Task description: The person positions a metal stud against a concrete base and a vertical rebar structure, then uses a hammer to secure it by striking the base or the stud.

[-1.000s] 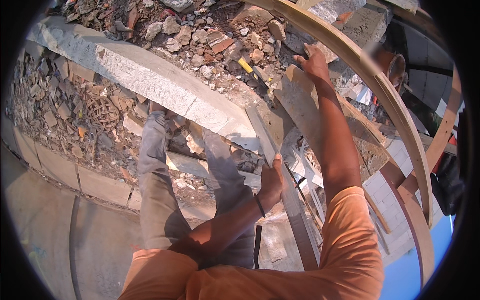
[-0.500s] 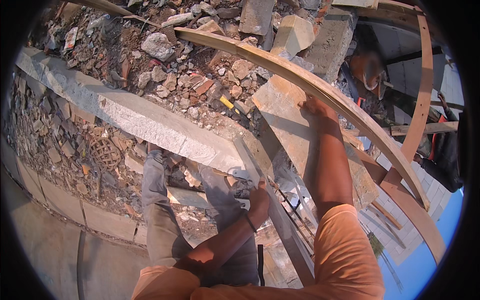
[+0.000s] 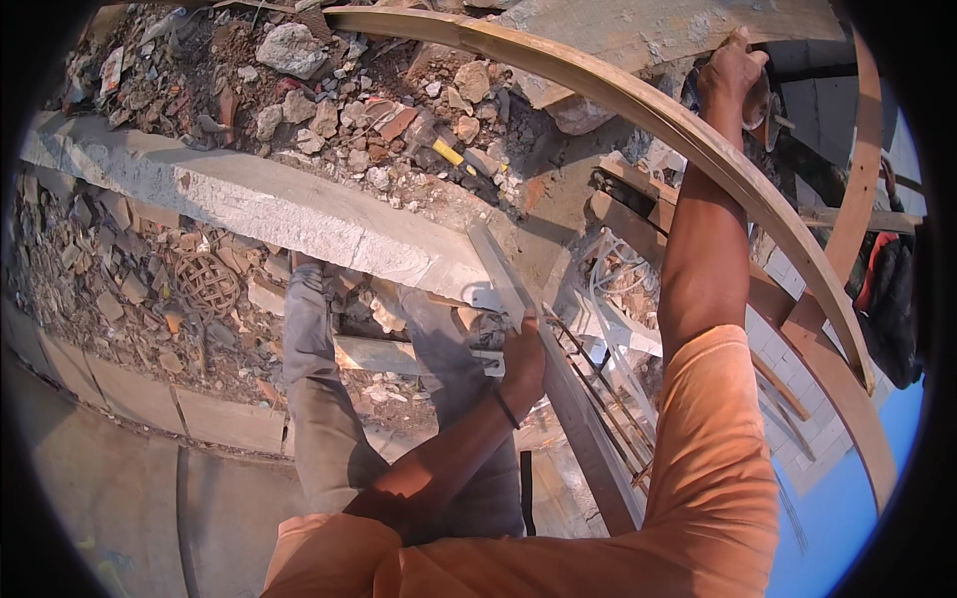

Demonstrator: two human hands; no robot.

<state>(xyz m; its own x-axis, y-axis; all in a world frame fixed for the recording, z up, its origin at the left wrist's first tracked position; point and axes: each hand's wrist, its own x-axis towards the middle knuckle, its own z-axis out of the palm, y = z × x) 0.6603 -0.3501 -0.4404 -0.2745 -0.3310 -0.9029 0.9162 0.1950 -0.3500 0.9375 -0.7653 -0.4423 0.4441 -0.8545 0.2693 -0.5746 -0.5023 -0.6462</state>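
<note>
The left arm is bent across the front of the body, and its hand (image 3: 523,361) is turned toward the right. Its fingers are wrapped tight around a grey board (image 3: 583,424). The right arm is stretched far out, almost straight. The fingertips of the right hand (image 3: 731,72) are put on the near edge of a wide board (image 3: 678,32), but whether they are clamped on it cannot be told.

The grey board is held at the near right side of the rubble heap (image 3: 344,120). Its long way is slanted, from the right end of a concrete beam (image 3: 269,204) down toward the body. The wide board is seen by the heap's far right edge, with its long way set mostly sideways.

Two boards are touched by hands. One concrete beam, one curved wood strip (image 3: 638,100) and one yellow handle (image 3: 448,151) can be counted.
</note>
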